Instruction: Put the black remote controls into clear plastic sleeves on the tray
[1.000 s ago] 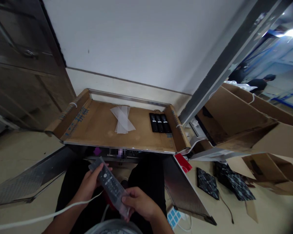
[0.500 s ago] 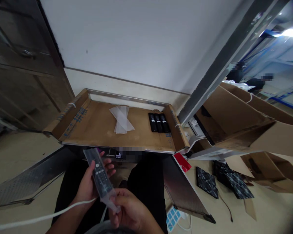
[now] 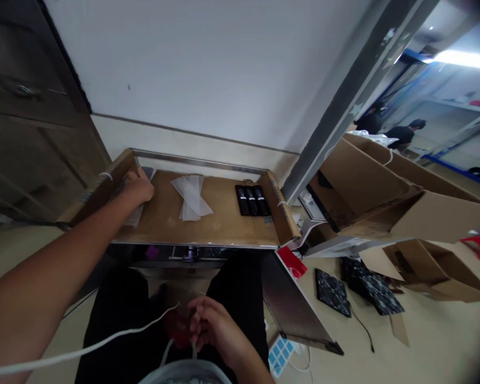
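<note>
My left hand (image 3: pixel 139 186) is at the left end of the cardboard-lined tray (image 3: pixel 160 226), closed on a remote control in a clear plastic sleeve (image 3: pixel 134 217). The hand and forearm cover most of that remote. My right hand (image 3: pixel 214 322) hangs above my lap with its fingers loosely bent and apart, nothing in them. Just below it are the handles and rim of a pale bag (image 3: pixel 184 368). Clear plastic sleeves (image 3: pixel 192 197) lie crossed in the middle of the tray. Three black remote controls (image 3: pixel 253 201) lie side by side at its right end.
A white cord (image 3: pixel 116 336) crosses in front at lower left. Right of the tray stand open cardboard boxes (image 3: pixel 368 186). Dark patterned panels (image 3: pixel 334 292) and a power strip (image 3: pixel 280 354) lie on the floor. Two people (image 3: pixel 404 133) are in the far background.
My left hand has carried the sleeved remote from above my lap to the tray's left end. My right hand has let go of the sleeve's end. The view has shifted slightly.
</note>
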